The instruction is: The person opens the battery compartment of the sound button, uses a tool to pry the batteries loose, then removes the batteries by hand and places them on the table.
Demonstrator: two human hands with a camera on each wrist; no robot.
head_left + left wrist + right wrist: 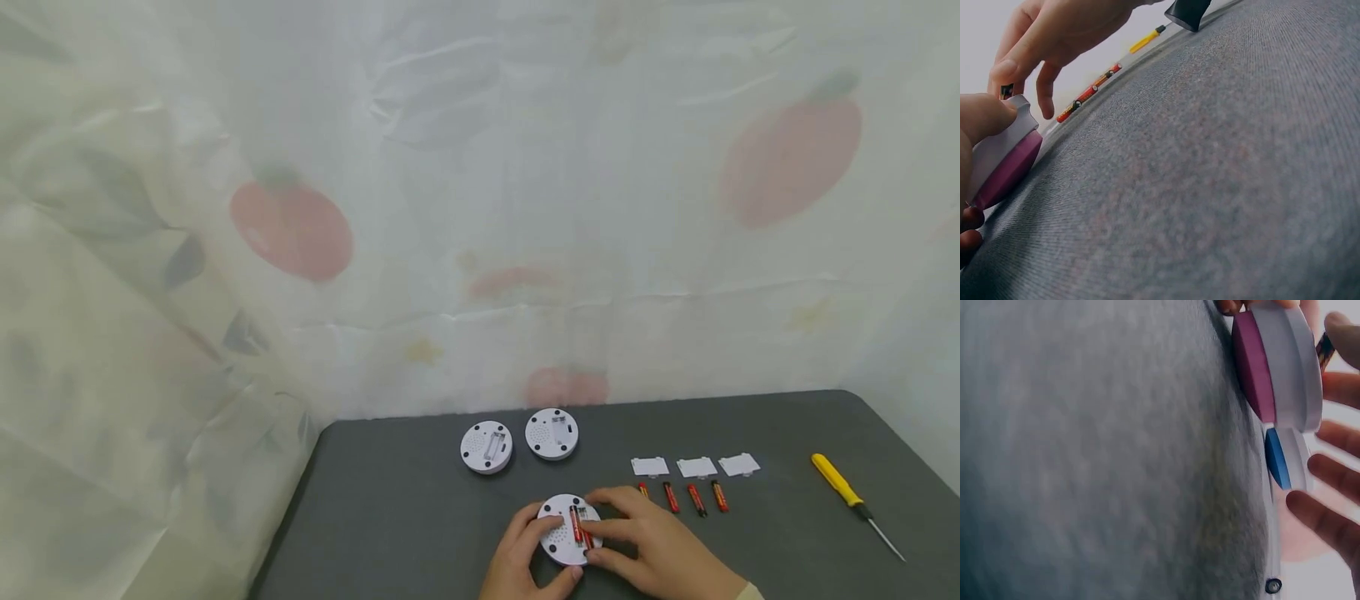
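Face down on the dark table lies a round white device (pixel 555 540) with small speaker-like holes and a battery slot. Its underside shows magenta (pixel 1010 170) in the left wrist view. My left hand (pixel 517 557) grips its left edge, thumb at the near rim. My right hand (pixel 647 542) pinches a red battery (pixel 588 541) at the slot with thumb and fingertips, which partly hide it. Another red battery (pixel 575 525) lies in the slot to the left. In the right wrist view the pinched battery (pixel 1325 351) sticks up at a tilt by my thumb.
Two more round white devices (pixel 486 447) (pixel 551 434) with open slots stand at the back. On the right are three white covers (pixel 697 467) and several red batteries (pixel 696 500). Farther right lies a yellow-handled screwdriver (pixel 847 487). A patterned curtain (pixel 465 208) hangs behind the table.
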